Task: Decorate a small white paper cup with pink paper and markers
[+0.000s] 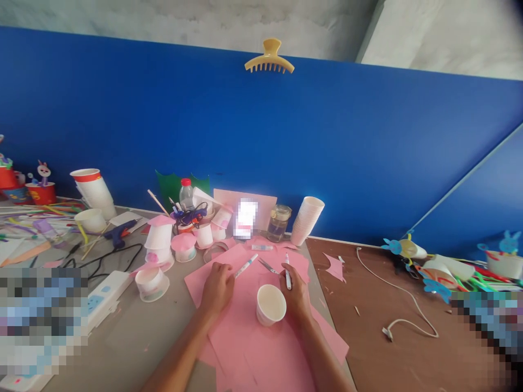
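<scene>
Pink paper sheets (249, 337) lie spread on the table in front of me. My left hand (217, 287) rests on the pink paper with its fingers curled round a white pen (246, 265) that points up and right. My right hand (295, 291) is closed on a white marker (287, 272) held upright. A white paper cup (270, 305) stands open-side up on the paper between my two hands, close to my right wrist. Scissors (268, 265) lie on the paper just beyond my hands.
Decorated paper cups (159, 239), a glue gun (118, 233), a power strip (107, 291) and a plastic bottle (187, 195) crowd the left. A cup stack (306, 220) and a jar (278, 222) stand by the blue partition (368, 141). A white cable (402, 294) lies on the brown table.
</scene>
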`<move>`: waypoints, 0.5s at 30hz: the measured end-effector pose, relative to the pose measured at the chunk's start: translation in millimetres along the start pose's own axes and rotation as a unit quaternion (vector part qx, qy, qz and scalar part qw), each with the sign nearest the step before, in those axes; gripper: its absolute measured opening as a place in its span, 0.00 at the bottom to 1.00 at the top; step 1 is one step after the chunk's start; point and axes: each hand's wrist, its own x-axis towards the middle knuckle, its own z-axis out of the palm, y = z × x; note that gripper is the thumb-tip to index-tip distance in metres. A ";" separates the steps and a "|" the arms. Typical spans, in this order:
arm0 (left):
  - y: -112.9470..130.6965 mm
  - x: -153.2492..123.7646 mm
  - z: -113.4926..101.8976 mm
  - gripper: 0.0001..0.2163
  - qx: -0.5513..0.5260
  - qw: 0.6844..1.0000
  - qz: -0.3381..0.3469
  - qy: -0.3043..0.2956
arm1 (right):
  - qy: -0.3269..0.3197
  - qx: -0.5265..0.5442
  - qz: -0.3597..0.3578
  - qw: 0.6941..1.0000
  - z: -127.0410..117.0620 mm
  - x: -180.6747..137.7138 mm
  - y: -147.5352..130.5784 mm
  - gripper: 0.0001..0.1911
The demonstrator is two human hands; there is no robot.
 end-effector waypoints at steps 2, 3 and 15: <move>-0.7 0.5 1.5 0.12 -0.026 0.999 0.017 0.023 | -0.002 0.002 0.006 1.000 -0.5 0.5 -0.7 0.14; -0.5 0.7 1.9 0.13 -0.040 0.999 0.022 0.029 | -0.004 0.004 0.008 1.000 -0.8 0.6 -1.3 0.14; 18.8 -0.3 -1.4 0.13 -0.347 0.933 -0.091 0.016 | 0.051 -0.004 -0.030 0.998 -6.7 2.4 -5.1 0.15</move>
